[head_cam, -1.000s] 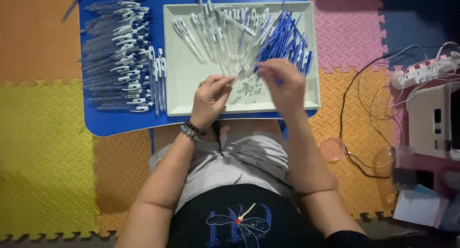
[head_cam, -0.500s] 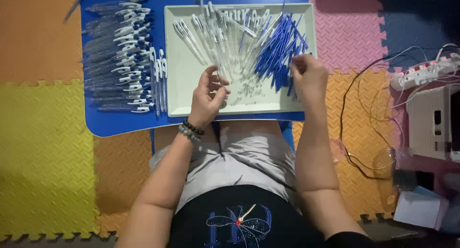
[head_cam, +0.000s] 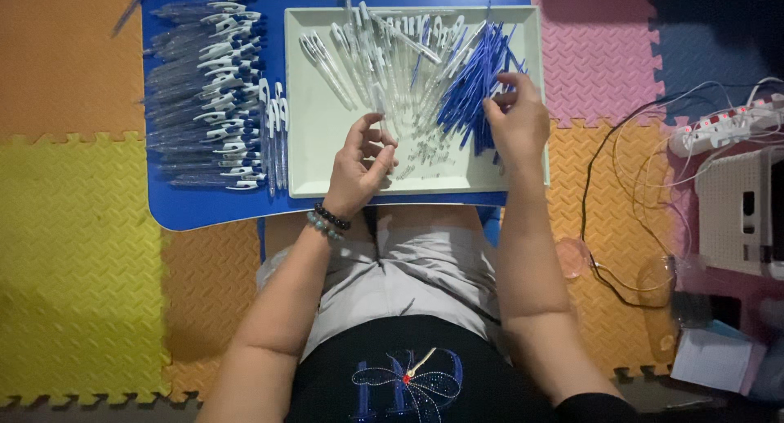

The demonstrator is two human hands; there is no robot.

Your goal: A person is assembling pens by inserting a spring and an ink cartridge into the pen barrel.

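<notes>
since a moment ago the right hand (head_cam: 516, 121) has drifted up from the tray's right edge into the heap of thin blue plastic refills (head_cam: 474, 84), fingers closing on a few of them. her left hand (head_cam: 363, 163) has stayed low in the shallow pale rectangular tray (head_cam: 322, 158), curled around a clear plastic pen barrel (head_cam: 380, 117), thumb and fingers pinching it. more clear barrels with white clips (head_cam: 384, 51) lie fanned across the tray's upper half. left of the tray, on the small blue table (head_cam: 196, 207), finished pens (head_cam: 208, 88) sit in a long stacked row. a beaded bracelet (head_cam: 328, 221) circles the left wrist. coloured foam floor mats (head_cam: 77, 219) surround the table, and a white power strip (head_cam: 723, 127) lies at the right.
</notes>
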